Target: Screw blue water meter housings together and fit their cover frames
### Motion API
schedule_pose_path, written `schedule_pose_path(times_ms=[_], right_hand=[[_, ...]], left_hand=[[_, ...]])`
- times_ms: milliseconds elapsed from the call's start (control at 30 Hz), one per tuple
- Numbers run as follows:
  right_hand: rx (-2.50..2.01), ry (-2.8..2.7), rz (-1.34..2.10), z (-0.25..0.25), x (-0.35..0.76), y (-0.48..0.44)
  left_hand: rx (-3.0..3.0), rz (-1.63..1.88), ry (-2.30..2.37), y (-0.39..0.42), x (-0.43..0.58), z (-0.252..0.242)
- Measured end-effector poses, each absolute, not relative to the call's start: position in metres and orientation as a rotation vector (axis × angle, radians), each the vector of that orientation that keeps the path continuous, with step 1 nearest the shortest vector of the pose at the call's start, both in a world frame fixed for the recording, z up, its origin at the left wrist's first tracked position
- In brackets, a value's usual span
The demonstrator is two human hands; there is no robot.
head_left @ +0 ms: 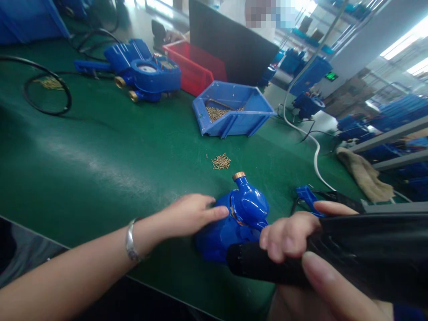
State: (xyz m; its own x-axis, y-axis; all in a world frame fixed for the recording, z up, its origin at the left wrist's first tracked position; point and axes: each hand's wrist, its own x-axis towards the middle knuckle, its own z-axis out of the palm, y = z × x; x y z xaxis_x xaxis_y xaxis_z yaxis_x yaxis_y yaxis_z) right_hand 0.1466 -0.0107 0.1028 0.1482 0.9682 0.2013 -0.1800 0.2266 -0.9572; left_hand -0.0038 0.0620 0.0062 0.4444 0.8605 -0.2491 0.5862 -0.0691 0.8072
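Observation:
On the green table edge nearest me lies a blue water meter (250,206) with a brass threaded end pointing away, its blue housing (214,240) underneath. My left hand (192,214) grips the meter's left side, thumb on top, the other fingers partly hidden. Wrapped around a black power screwdriver (361,254) is my right hand (294,236); the tool covers the meter's near right part, and its tip cannot be made out. A small heap of brass screws (221,161) lies just beyond the meter.
Behind the screws stands a blue bin (234,127) of screws, beside a red bin (190,67). Another blue meter (147,73) sits back left, near a black cable (67,96). At right are a white cord (316,154) and a glove-like cloth (366,174). A person is across the table.

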Motion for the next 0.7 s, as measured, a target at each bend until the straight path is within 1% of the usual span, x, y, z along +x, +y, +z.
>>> schedule_pose_path(times_ms=[200,333,433,533,700], right_hand=[[-0.921,-1.035,1.016,0.101,0.144,-0.010],[-0.916,-1.044,1.017,0.101,0.146,-0.011],[-0.905,-1.064,1.033,0.102,0.148,-0.012],[-0.904,-1.082,1.049,0.106,0.150,-0.012],[-0.888,-1.107,1.001,0.121,0.158,-0.011]], left_hand=[[1.901,0.507,1.745,0.152,-0.003,-0.005],[1.913,0.483,1.912,0.174,0.011,-0.023],[1.908,0.463,1.932,0.178,0.016,-0.031],[1.907,0.515,1.887,0.175,0.016,-0.029],[1.924,0.679,1.596,0.131,0.017,0.002]])
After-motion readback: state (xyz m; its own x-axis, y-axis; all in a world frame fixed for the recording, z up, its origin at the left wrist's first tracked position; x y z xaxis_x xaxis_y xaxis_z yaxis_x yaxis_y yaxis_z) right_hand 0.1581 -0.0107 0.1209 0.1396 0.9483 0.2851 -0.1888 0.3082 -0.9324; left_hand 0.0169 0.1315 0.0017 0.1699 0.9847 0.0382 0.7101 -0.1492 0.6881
